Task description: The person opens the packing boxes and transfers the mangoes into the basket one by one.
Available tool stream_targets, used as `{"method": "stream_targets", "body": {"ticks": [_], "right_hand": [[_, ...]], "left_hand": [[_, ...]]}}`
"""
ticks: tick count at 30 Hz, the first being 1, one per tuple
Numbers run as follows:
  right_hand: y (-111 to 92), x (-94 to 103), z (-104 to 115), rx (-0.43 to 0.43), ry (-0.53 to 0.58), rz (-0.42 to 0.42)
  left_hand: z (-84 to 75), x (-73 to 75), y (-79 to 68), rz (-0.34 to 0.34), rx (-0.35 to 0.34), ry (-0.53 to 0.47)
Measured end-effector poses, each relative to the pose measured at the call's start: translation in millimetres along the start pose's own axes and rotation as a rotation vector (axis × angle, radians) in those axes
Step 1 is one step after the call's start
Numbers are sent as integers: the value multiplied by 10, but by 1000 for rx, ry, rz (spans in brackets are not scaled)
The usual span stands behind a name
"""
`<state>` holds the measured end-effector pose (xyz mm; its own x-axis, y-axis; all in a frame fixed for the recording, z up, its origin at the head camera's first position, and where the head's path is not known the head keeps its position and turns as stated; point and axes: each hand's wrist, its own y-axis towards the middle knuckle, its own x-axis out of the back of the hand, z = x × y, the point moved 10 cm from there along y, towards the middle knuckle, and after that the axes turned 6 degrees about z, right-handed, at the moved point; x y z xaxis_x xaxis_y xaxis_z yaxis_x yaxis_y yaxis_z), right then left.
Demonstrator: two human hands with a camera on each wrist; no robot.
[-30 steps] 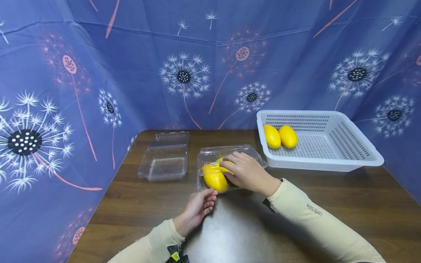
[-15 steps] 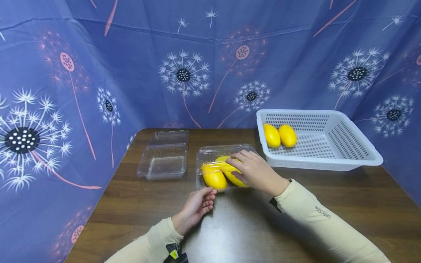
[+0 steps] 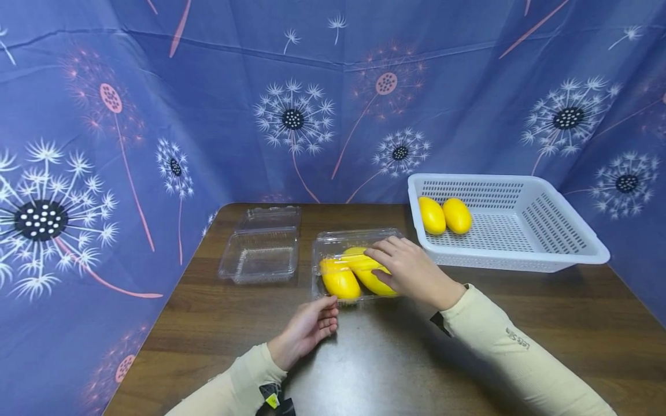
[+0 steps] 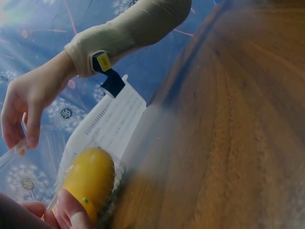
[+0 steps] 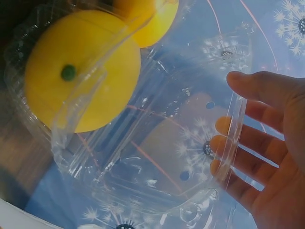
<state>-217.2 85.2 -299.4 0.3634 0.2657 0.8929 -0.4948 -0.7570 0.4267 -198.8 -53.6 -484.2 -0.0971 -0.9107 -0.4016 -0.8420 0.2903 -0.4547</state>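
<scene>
A clear plastic clamshell box (image 3: pixel 325 248) stands at the middle of the table with two yellow mangoes (image 3: pixel 340 284) inside, lying side by side. Its lid (image 5: pixel 157 157) is raised at a slant. My right hand (image 3: pixel 408 267) holds the lid's edge, thumb on one face and fingers on the other, as the right wrist view shows. At the near side, my left hand (image 3: pixel 308 330) pinches the box's front rim between thumb and fingers, close to the left mango. In the left wrist view a mango (image 4: pixel 90 174) sits just beyond the left fingertips.
A second clear clamshell box (image 3: pixel 260 254), with its lid folded back, stands to the left. At the back right is a white perforated basket (image 3: pixel 520 257) holding two more yellow mangoes (image 3: pixel 458 216). A blue dandelion-print cloth (image 3: pixel 333 104) hangs behind the wooden table (image 3: pixel 208 329).
My right hand has shifted a little to the right, showing more of the right mango. The left hand has stayed at the front rim, almost still.
</scene>
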Motion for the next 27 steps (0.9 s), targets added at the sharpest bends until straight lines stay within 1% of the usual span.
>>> {"method": "stream_targets", "body": {"ticks": [5, 9, 11, 18, 23, 27], "right_hand": [[14, 23, -20, 5, 6, -23], [22, 21, -24, 5, 13, -16], [23, 20, -29, 1, 18, -10], [18, 19, -35, -3, 23, -4], [17, 30, -23, 10, 22, -13], [17, 50, -26, 14, 19, -22]], "left_hand": [[-29, 45, 1, -10, -19, -8], [-51, 117, 15, -31, -39, -43], [-75, 152, 15, -48, -49, -43], [-188, 283, 4, -140, -113, -14], [-270, 321, 11, -164, -174, 13], [-367, 341, 29, -196, -227, 64]]}}
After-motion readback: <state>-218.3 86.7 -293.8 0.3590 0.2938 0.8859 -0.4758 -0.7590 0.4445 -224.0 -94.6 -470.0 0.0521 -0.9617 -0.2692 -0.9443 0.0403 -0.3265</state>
